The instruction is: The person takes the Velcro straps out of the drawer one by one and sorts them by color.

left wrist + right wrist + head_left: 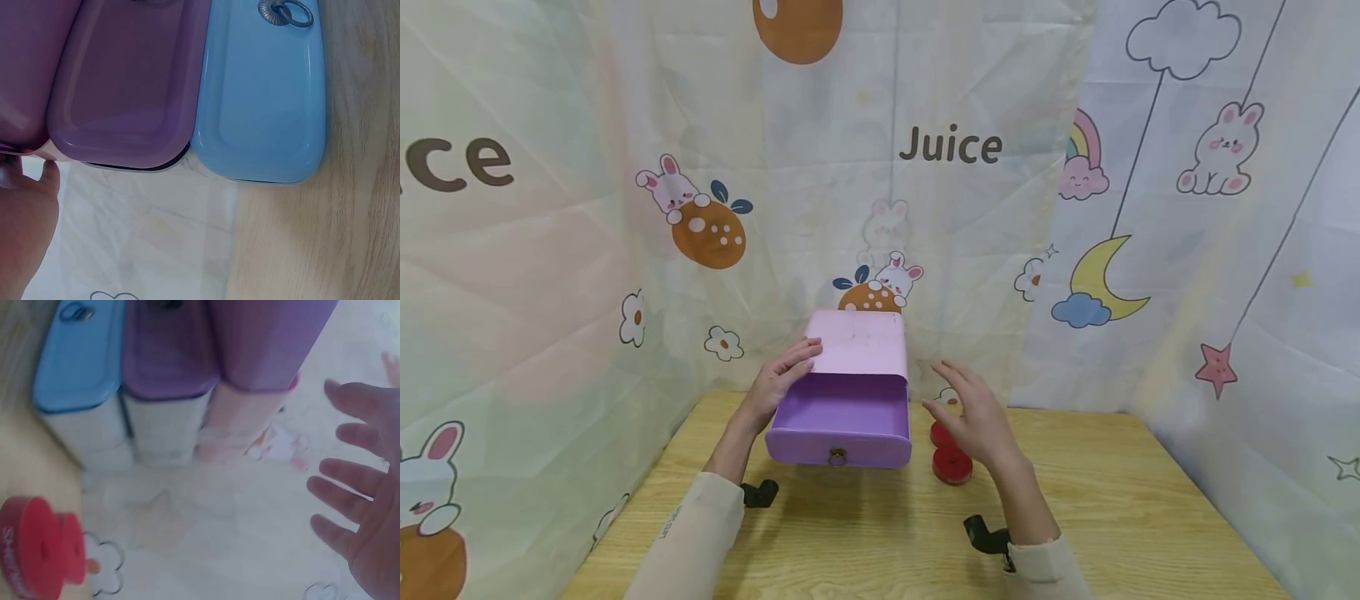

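Observation:
A drawer cabinet with a pink top stands on the table, its purple top drawer pulled out. No contents show inside that drawer. My left hand rests on the cabinet's upper left edge, fingers extended over the top. Below, in the left wrist view, the other purple drawer and the blue drawer are pushed in. My right hand hovers off the cabinet's right side, fingers spread and holding nothing. Beneath it lie two red rolls, the front roll and the partly covered rear roll.
The wooden table extends to both sides and in front of the cabinet. A printed cloth hangs close behind it, with more cloth at left and right. Black wrist mounts, such as the right mount, project under both forearms.

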`<state>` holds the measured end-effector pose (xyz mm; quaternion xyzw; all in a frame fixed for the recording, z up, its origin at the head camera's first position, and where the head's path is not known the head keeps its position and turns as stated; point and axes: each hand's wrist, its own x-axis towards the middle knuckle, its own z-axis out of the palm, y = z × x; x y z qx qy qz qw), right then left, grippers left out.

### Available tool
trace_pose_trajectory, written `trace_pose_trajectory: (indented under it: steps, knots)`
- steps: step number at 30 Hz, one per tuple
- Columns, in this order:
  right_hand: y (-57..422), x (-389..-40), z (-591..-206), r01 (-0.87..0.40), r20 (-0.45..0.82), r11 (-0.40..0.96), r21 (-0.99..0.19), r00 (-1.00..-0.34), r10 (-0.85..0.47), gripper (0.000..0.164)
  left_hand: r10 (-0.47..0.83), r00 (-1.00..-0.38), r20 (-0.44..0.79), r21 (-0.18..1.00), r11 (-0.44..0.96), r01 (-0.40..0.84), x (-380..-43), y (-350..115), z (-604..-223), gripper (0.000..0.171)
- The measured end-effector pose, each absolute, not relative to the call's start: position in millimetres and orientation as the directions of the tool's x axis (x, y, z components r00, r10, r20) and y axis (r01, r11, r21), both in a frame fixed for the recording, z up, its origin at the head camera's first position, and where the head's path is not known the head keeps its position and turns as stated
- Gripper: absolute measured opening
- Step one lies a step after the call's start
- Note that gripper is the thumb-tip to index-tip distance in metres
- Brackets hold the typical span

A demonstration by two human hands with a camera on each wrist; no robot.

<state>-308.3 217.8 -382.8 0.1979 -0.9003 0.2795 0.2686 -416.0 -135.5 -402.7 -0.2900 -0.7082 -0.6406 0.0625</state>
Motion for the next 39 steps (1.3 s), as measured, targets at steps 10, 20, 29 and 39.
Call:
trace_pose_trajectory:
  steps: [10, 20, 29, 39]
  knots:
    - [186, -283, -366, -0.692, 0.702, 0.685, -0.228, -0.605, -0.376, 0.071, 0.321, -0.828, 0.460, 0.872, 0.013, 0.490, -416, -136, -404, 0.043]
    - [169, -268, -362, -0.690, 0.628, 0.721, -0.063, -0.589, -0.509, 0.089, 0.318, -0.828, 0.461, 0.871, 0.013, 0.490, -416, -135, -406, 0.042]
    - [150, -256, -358, -0.819, 0.650, 0.572, -0.049, -0.460, -0.604, 0.083, 0.324, -0.820, 0.472, 0.863, 0.020, 0.504, -417, -135, -404, 0.042]
    - [133, -251, -364, -0.928, 0.715, 0.372, -0.005, -0.263, -0.647, 0.069, 0.328, -0.812, 0.482, 0.860, 0.000, 0.511, -418, -135, -405, 0.042]
